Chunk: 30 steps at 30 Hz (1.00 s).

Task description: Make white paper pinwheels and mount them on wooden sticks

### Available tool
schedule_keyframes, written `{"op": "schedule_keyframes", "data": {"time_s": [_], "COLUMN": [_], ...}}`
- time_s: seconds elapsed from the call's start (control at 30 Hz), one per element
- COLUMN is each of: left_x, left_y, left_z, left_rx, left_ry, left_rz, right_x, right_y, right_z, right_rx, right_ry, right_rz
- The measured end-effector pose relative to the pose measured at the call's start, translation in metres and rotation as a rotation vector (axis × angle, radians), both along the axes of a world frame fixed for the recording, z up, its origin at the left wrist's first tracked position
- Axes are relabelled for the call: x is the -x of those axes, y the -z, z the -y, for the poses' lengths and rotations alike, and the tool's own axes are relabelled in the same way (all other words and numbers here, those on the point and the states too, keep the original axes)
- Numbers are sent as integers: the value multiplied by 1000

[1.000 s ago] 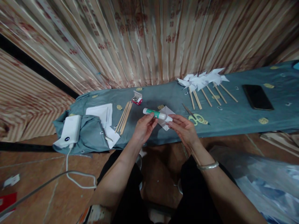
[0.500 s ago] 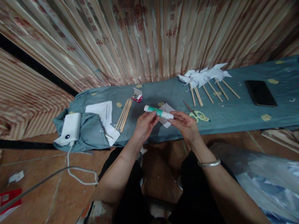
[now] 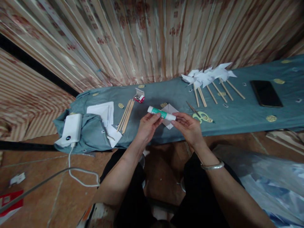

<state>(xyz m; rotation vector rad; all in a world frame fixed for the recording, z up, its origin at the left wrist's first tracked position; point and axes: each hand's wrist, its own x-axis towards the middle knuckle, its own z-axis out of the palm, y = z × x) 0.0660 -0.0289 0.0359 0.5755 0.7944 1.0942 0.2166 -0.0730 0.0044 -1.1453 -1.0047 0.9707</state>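
Both hands hold a white and green glue stick (image 3: 159, 113) level over the cloth-covered bench. My left hand (image 3: 149, 126) is closed round its middle, thumb on top. The fingertips of my right hand (image 3: 186, 125) pinch its right end. Beneath the glue stick lies a creased square of white paper (image 3: 169, 108), partly hidden by it and the hands. Scissors with light green handles (image 3: 201, 117) lie just right of my right hand. Several thin wooden sticks (image 3: 125, 117) lie to the left, by a small open red box (image 3: 139, 96) with small metal pieces inside.
Several white paper pinwheels (image 3: 209, 77) on sticks lie at the back right, with a black phone (image 3: 266, 93) beyond them. At left are white paper sheets (image 3: 101, 111) and a white power bank (image 3: 72, 128) with a cable (image 3: 83, 183) hanging down. Pleated curtains (image 3: 147, 44) stand behind.
Hardly anything differs. The glue stick is still between both hands, with its left end shifted very slightly right. The rest of the bench looks the same.
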Motion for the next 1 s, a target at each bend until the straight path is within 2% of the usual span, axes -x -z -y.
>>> {"op": "schedule_keyframes", "data": {"time_s": [0.47, 0.77, 0.87, 1.0], "left_x": [-1, 2, 10, 34], "left_y": [7, 11, 11, 13], "left_z": [2, 7, 0, -22], "left_rx": [-2, -2, -13, -112], "left_ry": [39, 47, 24, -91], "left_rz": [-13, -43, -91, -267], "right_x": [3, 9, 7, -13], "right_y": [2, 3, 1, 3], "right_z": [1, 4, 1, -5], "right_rx": [95, 167, 163, 121], "right_ry": [6, -41, -50, 35], "right_rz": [-38, -70, -32, 29]}}
